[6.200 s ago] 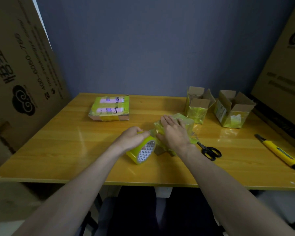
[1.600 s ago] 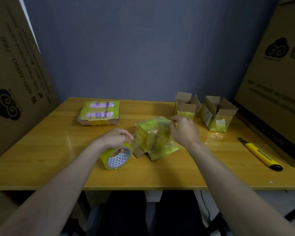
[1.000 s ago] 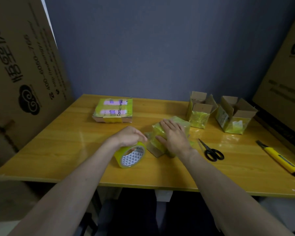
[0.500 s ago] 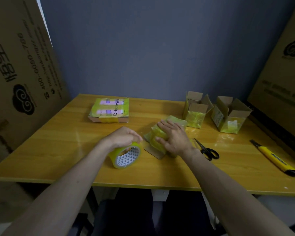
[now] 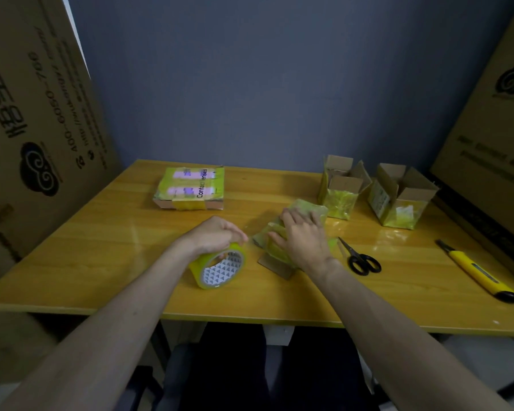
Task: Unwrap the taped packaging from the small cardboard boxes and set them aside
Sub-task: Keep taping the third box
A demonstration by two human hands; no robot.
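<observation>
Yellow tape is covering the small box (image 5: 297, 229) that I am watching at the middle of the tabletop (image 5: 101, 247); the right hand (image 5: 303, 238) is pressing flat on it, fingers straight. The left hand (image 5: 217, 234) is gripping a tape roll (image 5: 220, 266) just beside the box. Two opened boxes (image 5: 341, 188) (image 5: 398, 200) are sitting at the back right, with scissors (image 5: 359, 258) and a yellow utility knife (image 5: 478, 272) lying nearer the front, and a flat taped package (image 5: 190, 188) resting at the back left.

Bare yellow wooden table (image 5: 95, 256) lay open leftward; black-handled scissors (image 5: 359, 258), a yellow utility knife (image 5: 478, 271) and two opened small cardboard boxes (image 5: 374, 191) crowded the right.
</observation>
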